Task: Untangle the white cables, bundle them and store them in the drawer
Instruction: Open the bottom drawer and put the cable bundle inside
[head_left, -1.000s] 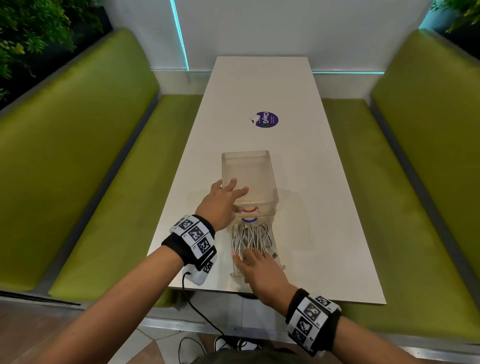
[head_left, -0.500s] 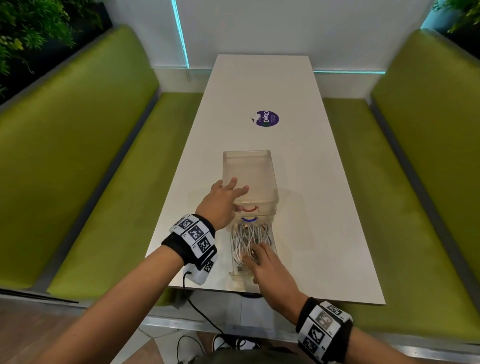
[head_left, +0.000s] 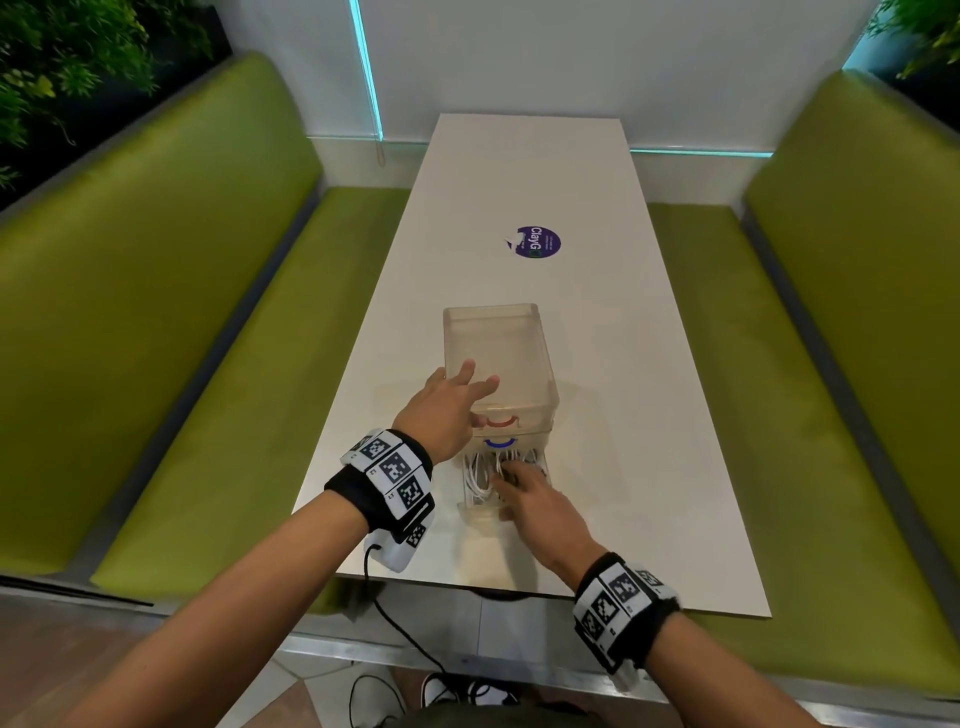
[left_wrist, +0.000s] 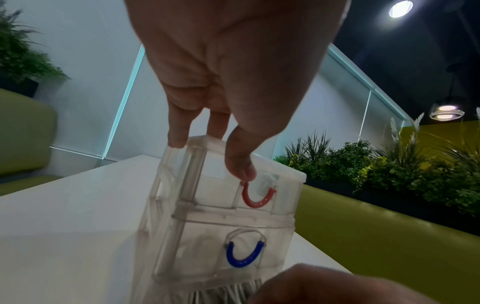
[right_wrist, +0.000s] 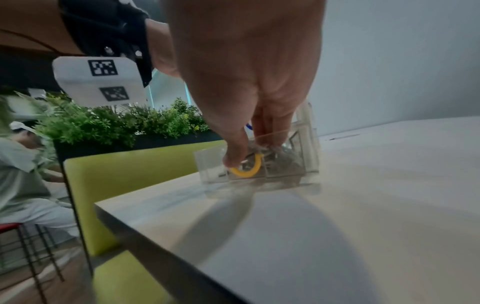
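Right hand (head_left: 540, 506): fingers straight, pressing down on the white cables (head_left: 480, 470), thumb at the yellow handle (right_wrist: 248, 168) of the pulled-out bottom drawer (head_left: 475, 506). Left hand (head_left: 449, 410), at 11 o'clock of the right: fingers spread flat on top of the clear drawer unit (head_left: 498, 353), thumb by the red handle (left_wrist: 257, 197). Blue handle (left_wrist: 244, 255) below it. Unit stands near the table's (head_left: 649, 415) 6 o'clock edge.
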